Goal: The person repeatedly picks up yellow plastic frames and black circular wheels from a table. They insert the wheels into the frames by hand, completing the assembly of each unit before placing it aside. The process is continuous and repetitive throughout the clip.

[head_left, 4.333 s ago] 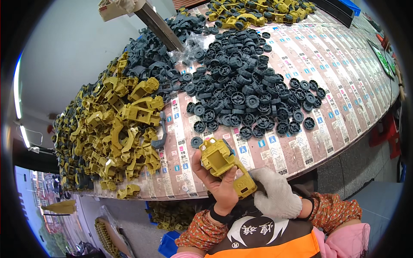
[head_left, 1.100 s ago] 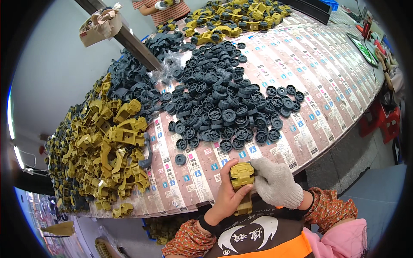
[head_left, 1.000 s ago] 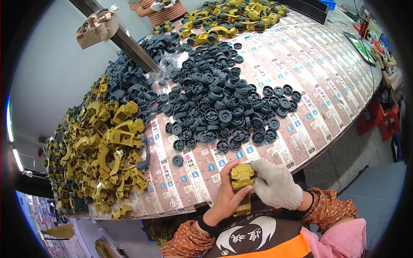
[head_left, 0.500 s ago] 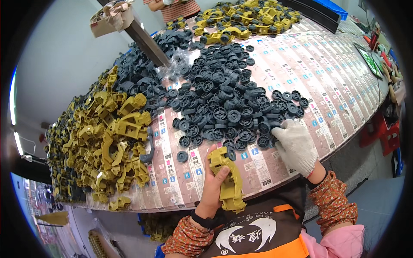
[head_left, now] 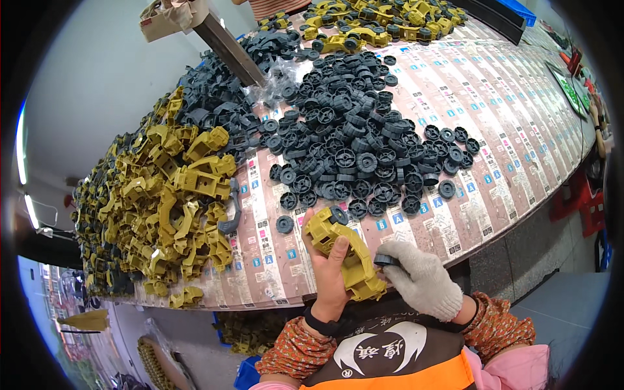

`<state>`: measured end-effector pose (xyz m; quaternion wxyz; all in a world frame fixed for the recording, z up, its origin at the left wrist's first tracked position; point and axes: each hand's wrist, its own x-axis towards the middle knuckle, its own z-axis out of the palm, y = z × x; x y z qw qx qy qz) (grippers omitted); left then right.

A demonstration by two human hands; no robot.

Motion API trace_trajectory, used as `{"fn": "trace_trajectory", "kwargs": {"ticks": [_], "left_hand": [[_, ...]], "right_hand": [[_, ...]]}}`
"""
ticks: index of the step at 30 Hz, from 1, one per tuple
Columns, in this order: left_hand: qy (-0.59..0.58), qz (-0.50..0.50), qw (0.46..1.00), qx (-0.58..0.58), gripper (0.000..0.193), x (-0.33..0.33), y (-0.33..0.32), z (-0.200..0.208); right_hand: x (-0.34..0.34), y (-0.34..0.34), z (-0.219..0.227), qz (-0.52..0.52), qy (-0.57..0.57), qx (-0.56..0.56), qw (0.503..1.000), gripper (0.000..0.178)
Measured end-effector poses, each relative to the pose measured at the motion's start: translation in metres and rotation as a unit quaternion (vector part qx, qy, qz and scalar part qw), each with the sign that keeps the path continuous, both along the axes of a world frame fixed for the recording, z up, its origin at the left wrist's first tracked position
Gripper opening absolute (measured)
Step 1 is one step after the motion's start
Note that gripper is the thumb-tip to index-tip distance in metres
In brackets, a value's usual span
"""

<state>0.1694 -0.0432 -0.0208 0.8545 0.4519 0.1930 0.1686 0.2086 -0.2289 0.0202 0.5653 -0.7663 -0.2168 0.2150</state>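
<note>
My bare left hand [head_left: 328, 273] is closed around a yellow plastic toy car body [head_left: 354, 261], held tilted over the table's near edge. One dark wheel [head_left: 338, 215] sits at the far end of this body. In a white knit glove, my right hand [head_left: 426, 276] pinches another dark toy wheel [head_left: 385, 260] beside the body's near end. Whether that wheel touches the body I cannot tell. Just beyond my hands lies a heap of dark grey wheels [head_left: 351, 143], with a few loose ones around its edges.
Yellow car bodies [head_left: 175, 201] are piled at the left, with dark grey plastic parts [head_left: 221, 97] behind them. A brown post [head_left: 227, 52] rises from the table [head_left: 507, 130]. More yellow bodies with wheels [head_left: 383, 26] lie at the back, near another person [head_left: 276, 6].
My right hand has come from the wheel heap toward me and now holds a wheel beside the car body. My left hand still grips the body, tilted further over.
</note>
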Motion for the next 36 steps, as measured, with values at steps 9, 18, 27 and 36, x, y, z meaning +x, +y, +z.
{"fn": "trace_trajectory", "kwargs": {"ticks": [9, 18, 27, 36], "left_hand": [[-0.041, 0.053, 0.995, 0.07, 0.086, -0.004, -0.003, 0.0], [-0.083, 0.093, 0.978, 0.165, 0.096, -0.005, -0.02, 0.004], [-0.124, 0.041, 0.99, 0.043, 0.093, 0.029, -0.017, 0.029], [-0.01, 0.008, 0.99, 0.138, 0.054, 0.012, 0.067, 0.017]], "right_hand": [[-0.009, 0.001, 0.0, 0.038, -0.099, -0.034, 0.994, 0.04], [-0.016, 0.0, 0.007, 0.044, -0.157, -0.098, 0.982, 0.056], [0.03, 0.021, 0.063, 0.071, -0.105, -0.181, 0.975, 0.077], [0.218, -0.029, 0.055, -0.171, 0.098, 0.024, 0.98, 0.046]]}}
